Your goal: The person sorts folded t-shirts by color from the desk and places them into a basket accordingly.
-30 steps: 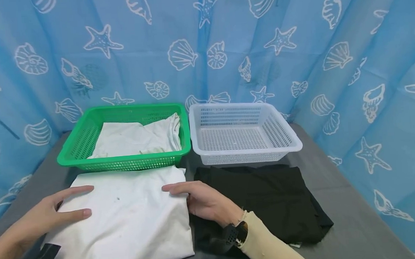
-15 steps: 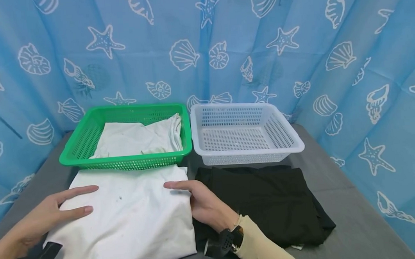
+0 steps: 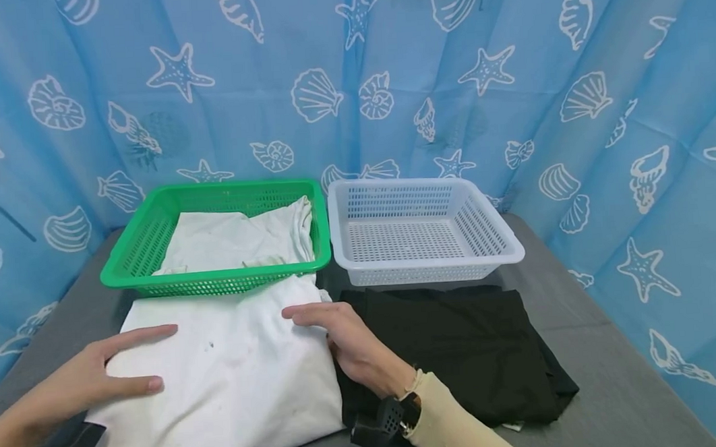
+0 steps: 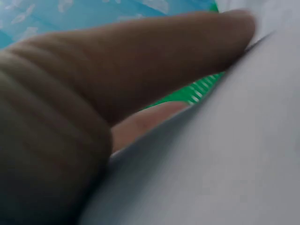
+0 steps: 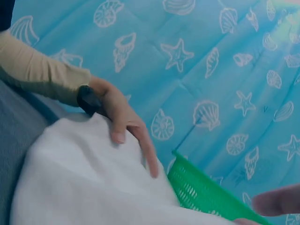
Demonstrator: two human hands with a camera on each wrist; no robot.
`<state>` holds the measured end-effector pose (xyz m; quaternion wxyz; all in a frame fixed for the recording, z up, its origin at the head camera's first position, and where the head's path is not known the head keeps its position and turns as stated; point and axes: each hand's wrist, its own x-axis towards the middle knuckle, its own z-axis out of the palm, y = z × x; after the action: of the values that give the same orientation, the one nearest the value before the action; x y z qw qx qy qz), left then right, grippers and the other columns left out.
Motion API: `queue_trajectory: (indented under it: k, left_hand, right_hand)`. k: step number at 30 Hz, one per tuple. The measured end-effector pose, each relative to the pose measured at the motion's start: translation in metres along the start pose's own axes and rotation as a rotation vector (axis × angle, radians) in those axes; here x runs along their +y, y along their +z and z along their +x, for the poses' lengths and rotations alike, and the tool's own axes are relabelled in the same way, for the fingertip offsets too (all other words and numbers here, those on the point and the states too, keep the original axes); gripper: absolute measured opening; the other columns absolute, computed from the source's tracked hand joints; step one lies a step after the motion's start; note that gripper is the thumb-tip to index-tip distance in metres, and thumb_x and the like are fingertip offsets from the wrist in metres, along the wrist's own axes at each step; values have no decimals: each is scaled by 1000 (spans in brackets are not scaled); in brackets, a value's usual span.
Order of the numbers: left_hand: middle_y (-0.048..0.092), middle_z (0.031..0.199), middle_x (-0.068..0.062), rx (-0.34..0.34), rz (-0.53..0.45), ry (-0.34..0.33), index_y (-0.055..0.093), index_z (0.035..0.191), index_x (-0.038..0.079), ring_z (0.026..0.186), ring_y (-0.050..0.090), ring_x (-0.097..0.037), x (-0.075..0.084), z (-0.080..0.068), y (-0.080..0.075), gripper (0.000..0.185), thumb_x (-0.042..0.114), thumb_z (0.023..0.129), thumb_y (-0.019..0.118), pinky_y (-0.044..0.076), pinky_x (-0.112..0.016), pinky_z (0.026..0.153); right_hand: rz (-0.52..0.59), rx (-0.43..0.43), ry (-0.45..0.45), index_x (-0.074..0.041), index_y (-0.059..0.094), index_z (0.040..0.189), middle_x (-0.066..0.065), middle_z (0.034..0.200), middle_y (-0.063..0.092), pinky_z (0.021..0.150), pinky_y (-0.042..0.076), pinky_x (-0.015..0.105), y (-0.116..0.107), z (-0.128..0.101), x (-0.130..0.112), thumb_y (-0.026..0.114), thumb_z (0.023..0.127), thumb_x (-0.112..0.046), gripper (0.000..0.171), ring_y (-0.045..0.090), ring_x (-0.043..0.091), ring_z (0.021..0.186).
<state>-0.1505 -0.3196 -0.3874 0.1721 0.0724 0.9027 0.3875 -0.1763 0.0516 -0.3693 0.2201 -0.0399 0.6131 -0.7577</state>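
A bundle of folded white cloth [image 3: 232, 378] lies in front of the green basket, its far right corner raised against the basket's front. My left hand [image 3: 92, 372] grips its left side, thumb and forefinger over the top and the other fingers hidden. On the right side, my right hand [image 3: 355, 342] holds the cloth with fingers partly hidden beneath it. The left wrist view shows a finger [image 4: 154, 61] of the left hand on the white fabric [image 4: 225, 159], with another fingertip behind its edge. From the right wrist, the cloth [image 5: 89, 173] bulges up between both hands.
Behind the cloth stands a green basket [image 3: 215, 275] with folded white fabric [image 3: 237, 236] inside. Beside it is a pale plastic basket [image 3: 427, 262]. Folded black cloth [image 3: 456, 353] lies to the right on the grey surface [image 3: 595, 346]. A blue shell-patterned curtain [image 3: 386, 67] hangs behind.
The white cloth has risen slightly, its far right corner now overlapping the green basket's front. Both hands keep their grip, and the left has shifted a little to the right.
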Motion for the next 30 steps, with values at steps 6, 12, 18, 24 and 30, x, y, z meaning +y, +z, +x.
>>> queue_trajectory:
  k: [6, 12, 18, 24, 30]
  left_hand:
    - [36, 150, -25, 14, 84, 79, 39, 153, 22, 131, 31, -54, -5, 4, 5, 78, 40, 87, 76, 43, -64, 83]
    - [36, 151, -21, 63, 93, 96, 34, 155, 27, 131, 33, -52, -5, 3, 6, 83, 40, 86, 77, 42, -66, 83]
    - [31, 155, -12, 77, 58, 79, 29, 154, 41, 135, 28, -47, -4, -7, 1, 80, 41, 89, 74, 43, -64, 82]
    - [32, 156, -4, 84, 43, 95, 30, 153, 44, 137, 25, -44, -2, -12, -2, 74, 39, 92, 71, 43, -63, 85]
    - [36, 153, 10, 148, 28, 130, 31, 153, 42, 123, 36, 5, -1, -18, -3, 77, 34, 90, 74, 50, -36, 80]
  right_hand:
    - [-195, -139, 83, -14, 70, 125, -2, 135, 55, 106, 32, 40, -11, 10, 13, 76, 83, -3, 44, 44, 18, 127]
    - [-368, -118, -18, -16, 71, 124, -4, 134, 56, 109, 29, 42, -14, 13, 15, 81, 71, 9, 59, 39, 15, 131]
    - [-337, -118, -33, -12, 71, 124, -4, 132, 59, 101, 39, 33, -12, 10, 8, 79, 71, 13, 59, 44, 14, 127]
    - [-347, -118, -59, -15, 71, 124, -7, 129, 61, 107, 32, 37, -12, 5, 2, 79, 70, 12, 60, 40, 11, 130]
    - [-382, -144, -99, -19, 70, 125, -7, 132, 58, 105, 34, 38, -15, 3, -9, 81, 70, 8, 63, 42, 14, 126]
